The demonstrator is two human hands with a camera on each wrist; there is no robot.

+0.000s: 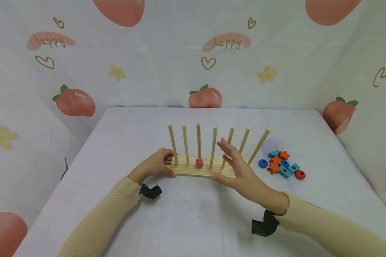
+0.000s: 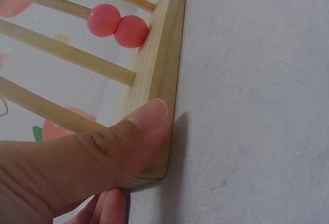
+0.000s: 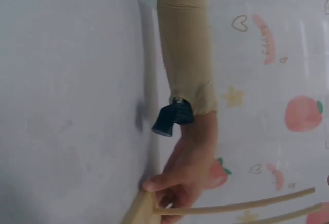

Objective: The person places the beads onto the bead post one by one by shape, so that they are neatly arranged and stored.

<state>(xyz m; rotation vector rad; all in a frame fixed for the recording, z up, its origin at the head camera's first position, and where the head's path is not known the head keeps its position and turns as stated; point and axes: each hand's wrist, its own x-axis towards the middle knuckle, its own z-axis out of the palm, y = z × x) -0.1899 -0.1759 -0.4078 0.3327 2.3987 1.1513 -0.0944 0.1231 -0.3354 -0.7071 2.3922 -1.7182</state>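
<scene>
A wooden board (image 1: 190,172) with a row of several upright pegs stands on the table. Two round pinkish-red beads (image 2: 130,32) are stacked at the foot of the third peg (image 1: 198,141) from the left. My left hand (image 1: 152,164) grips the board's left end, its thumb (image 2: 149,116) pressed on the front edge. With fingers spread and nothing held, my right hand (image 1: 242,175) is in front of the board's right part, hiding some of it; whether it touches the wood I cannot tell. The right wrist view shows the left hand (image 3: 182,175) at the board's end.
Right of the board lies a loose group of small pieces: orange stars (image 1: 273,168), blue beads (image 1: 262,163), teal blocks (image 1: 284,171) and a red bead (image 1: 300,174). The white-covered table (image 1: 186,221) meets a printed cloth backdrop (image 1: 161,71). Black mounts (image 1: 265,224) sit at both wrists.
</scene>
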